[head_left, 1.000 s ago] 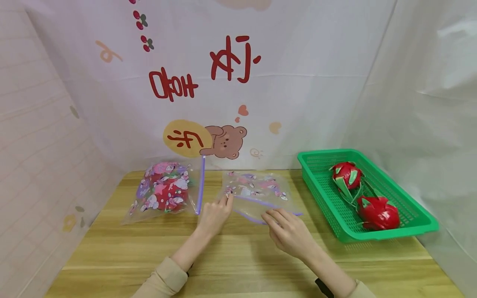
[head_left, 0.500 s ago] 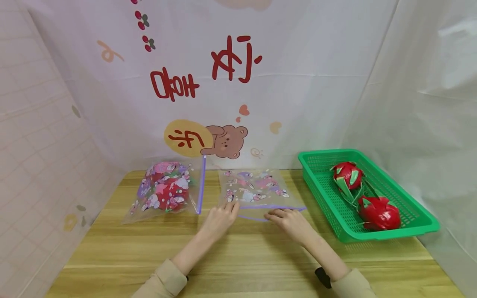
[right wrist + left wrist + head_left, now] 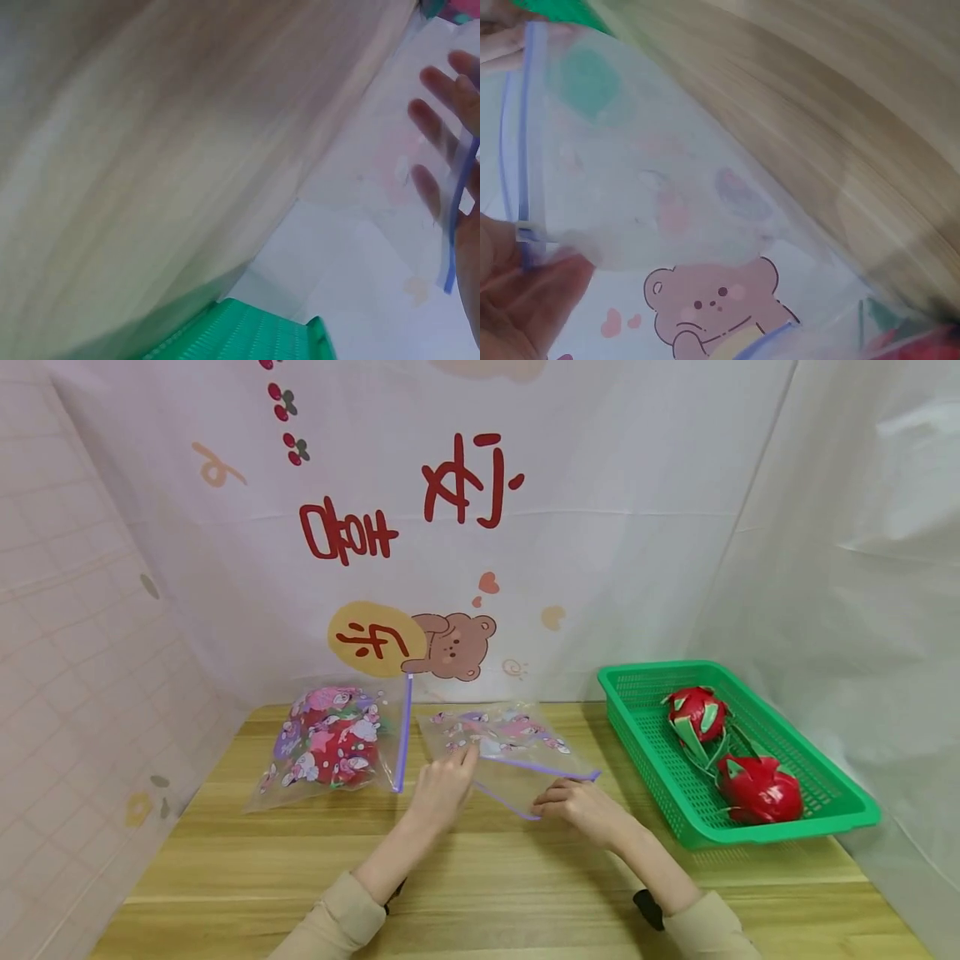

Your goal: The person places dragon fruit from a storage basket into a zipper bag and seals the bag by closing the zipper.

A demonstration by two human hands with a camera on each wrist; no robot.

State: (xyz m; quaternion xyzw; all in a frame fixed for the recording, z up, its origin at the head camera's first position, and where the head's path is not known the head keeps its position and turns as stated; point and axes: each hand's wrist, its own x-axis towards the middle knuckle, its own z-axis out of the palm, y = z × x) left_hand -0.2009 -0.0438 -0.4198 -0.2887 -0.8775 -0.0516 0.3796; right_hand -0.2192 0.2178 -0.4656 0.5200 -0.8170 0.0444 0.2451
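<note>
In the head view, a clear zip bag [image 3: 517,739] with pink and purple cartoon prints lies at the middle of the table, its purple-edged mouth towards me and parted. My left hand [image 3: 442,787] pinches the left end of that mouth; the left wrist view shows thumb and fingers at the slider [image 3: 529,232]. The right hand [image 3: 581,810] holds the near right part of the mouth. Its fingers [image 3: 435,124] show through the film in the right wrist view, with the purple strip [image 3: 459,202] crossing the hand.
A second, bulging zip bag [image 3: 330,739] with red and green contents stands at left. The green basket [image 3: 651,768] on the right holds two red dragon fruits, one behind [image 3: 699,714] and one nearer [image 3: 761,791]. A printed white cloth [image 3: 600,552] hangs behind the wooden table [image 3: 480,893].
The bag's mouth narrowed half a second ago and now gapes wider. Its body has swung left, and the left hand has risen slightly. The basket and the filled bag stay put.
</note>
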